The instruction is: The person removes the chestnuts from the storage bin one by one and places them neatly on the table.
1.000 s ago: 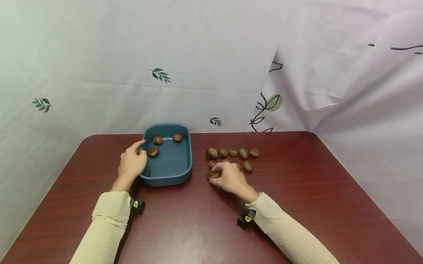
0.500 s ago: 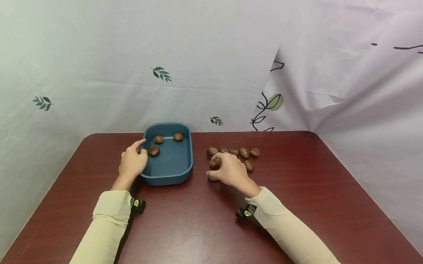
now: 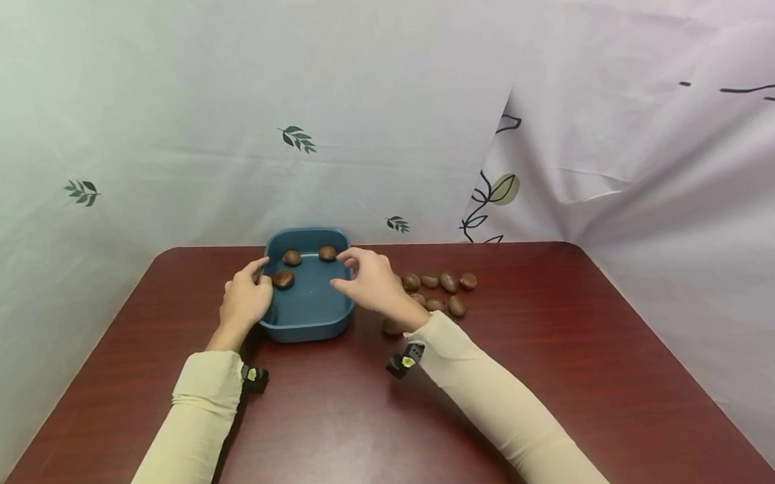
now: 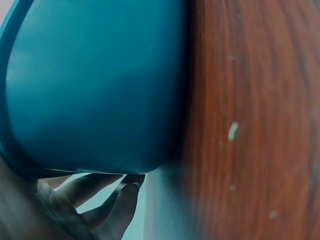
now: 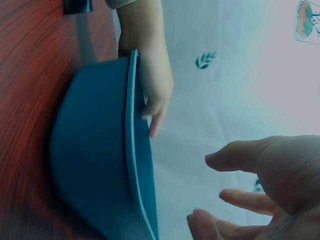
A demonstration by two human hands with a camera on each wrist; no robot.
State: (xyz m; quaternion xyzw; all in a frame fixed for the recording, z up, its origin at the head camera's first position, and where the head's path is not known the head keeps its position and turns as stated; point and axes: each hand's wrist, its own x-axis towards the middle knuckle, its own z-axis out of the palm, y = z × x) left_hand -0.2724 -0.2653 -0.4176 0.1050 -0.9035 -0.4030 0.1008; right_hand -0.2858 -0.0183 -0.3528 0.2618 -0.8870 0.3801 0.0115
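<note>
My left hand holds the left side of a blue plastic box, and its fingers lie against the outer wall in the left wrist view. Brown chestnuts lie inside: two near the back, one by the left wall. Over the box's right rim is my right hand, thumb and fingers spread apart. In the right wrist view no chestnut shows between its fingers. The hand may hide part of the box floor. Several more chestnuts lie right of the box, some partly covered by my right forearm.
The dark red wooden table carries everything. Behind it hangs a pale cloth with leaf prints, close to the box's back. Each wrist wears a black strapped device.
My right hand has left the loose chestnuts, where it was grasping at one, and moved left over the box rim with fingers spread. The left hand stays at the box.
</note>
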